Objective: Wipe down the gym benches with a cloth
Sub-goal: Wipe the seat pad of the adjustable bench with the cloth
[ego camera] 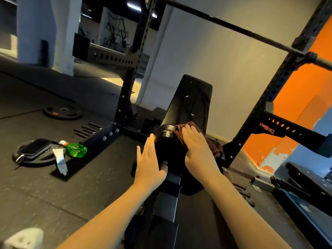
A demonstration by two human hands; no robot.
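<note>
Pressing down at the centre of the frame with the right hand (199, 146), laid flat, fingers straight and close together, on a brown cloth (177, 129) draped over the rounded black pad (167, 139) at the near end of the bench (168, 198). Bracing from the left with the left hand (149, 159), fingers straight and slightly spread against the pad's flank, thumb tucked under its lower edge; nothing pinched by either hand. Rising just beyond the cloth, toward the upper middle, the tilted back pad (192, 101) of the same bench, dark and glossy, probably yet to be wiped. Judging the cloth as light, soft and floppy: apt to bunch or slide under a flat palm, so better gathered into a wad under the fingers or gripped by 1 folded edge for longer strokes. Judging the padding as firm but slightly yielding, smooth vinyl by the look, likely slick once damp; best steadied at the pad's side. Lying at the left of the frame on the rubber floor (89, 186), well apart from the bench: 1 green spray bottle (76, 150), 1 white tube (60, 162), a dark flat item (34, 147) on a weight plate (36, 161), and a 2nd plate (62, 112) further up. Crossing the upper right, a barbell (233, 26) on the black rack (280, 81).
</note>
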